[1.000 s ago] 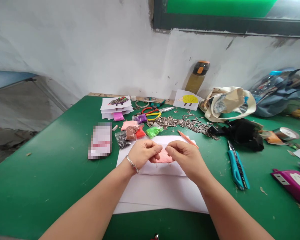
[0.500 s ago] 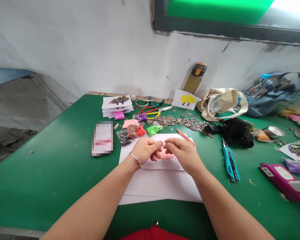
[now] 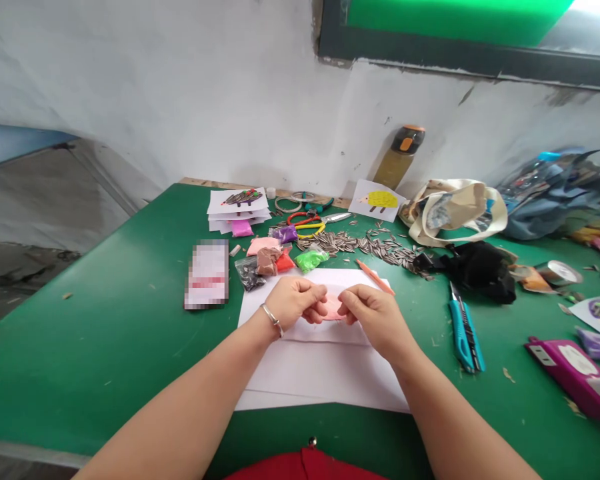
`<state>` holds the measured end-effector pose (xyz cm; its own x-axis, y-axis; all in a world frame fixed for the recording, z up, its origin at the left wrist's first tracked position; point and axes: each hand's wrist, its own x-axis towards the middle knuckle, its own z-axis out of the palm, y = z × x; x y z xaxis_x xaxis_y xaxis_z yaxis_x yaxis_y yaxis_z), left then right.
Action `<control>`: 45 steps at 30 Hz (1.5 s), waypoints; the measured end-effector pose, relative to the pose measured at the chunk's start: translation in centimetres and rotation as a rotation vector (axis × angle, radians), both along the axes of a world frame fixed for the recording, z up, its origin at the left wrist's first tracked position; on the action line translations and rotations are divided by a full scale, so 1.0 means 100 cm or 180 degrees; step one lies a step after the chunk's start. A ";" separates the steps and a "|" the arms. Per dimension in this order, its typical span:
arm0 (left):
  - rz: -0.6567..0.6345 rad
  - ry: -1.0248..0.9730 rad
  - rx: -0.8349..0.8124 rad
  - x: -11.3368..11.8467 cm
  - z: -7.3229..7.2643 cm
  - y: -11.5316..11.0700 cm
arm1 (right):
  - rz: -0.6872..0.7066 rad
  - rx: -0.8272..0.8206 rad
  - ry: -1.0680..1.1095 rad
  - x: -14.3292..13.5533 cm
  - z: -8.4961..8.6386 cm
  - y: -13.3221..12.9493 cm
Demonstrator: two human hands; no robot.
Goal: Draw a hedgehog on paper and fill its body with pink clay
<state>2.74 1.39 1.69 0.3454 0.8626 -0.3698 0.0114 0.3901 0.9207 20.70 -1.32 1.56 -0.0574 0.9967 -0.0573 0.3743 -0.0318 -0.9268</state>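
Note:
My left hand, with a silver bangle at the wrist, has thumb and forefinger pinched together. Facing it, my right hand is pinched too, a small gap apart from the left. Whatever either pinch holds is too small or too hidden to make out. Behind and between the fingertips, a flat pink patch of modelling clay lies on white paper, partly covered by my hands. An orange pen-like tool rests at the paper's upper right edge.
Beyond the paper lie clay packets, including a green one, and scattered sunflower seeds. Scissors and hedgehog pictures are at the back. Right of my hands are a teal utility knife and a magenta case; left, a blurred-out rectangular object.
My hands have drawn slightly apart, the right one moving right, so more of the pink clay shows between them. The whole view has shifted a little.

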 end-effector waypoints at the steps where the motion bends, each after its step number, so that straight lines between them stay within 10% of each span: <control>1: -0.0014 0.0010 -0.0016 0.000 0.000 0.000 | 0.0042 -0.0023 0.0044 0.000 -0.001 0.000; 13: 0.0013 -0.0322 -0.0249 0.001 -0.005 0.000 | 0.0112 -0.0247 0.0545 0.009 -0.003 0.002; 37: -0.0152 -0.1316 -0.1258 0.011 0.000 -0.010 | 0.0464 0.1652 -0.0769 0.005 -0.016 -0.014; 45: 0.0077 -0.1239 -0.1249 0.013 -0.004 -0.009 | 0.0715 0.1423 -0.0562 0.004 -0.014 -0.015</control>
<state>4.05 0.50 1.30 0.5025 0.6953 -0.5140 -0.3141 0.7006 0.6407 21.10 -2.81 0.13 -0.3002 0.8903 0.3423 0.4780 0.4510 -0.7538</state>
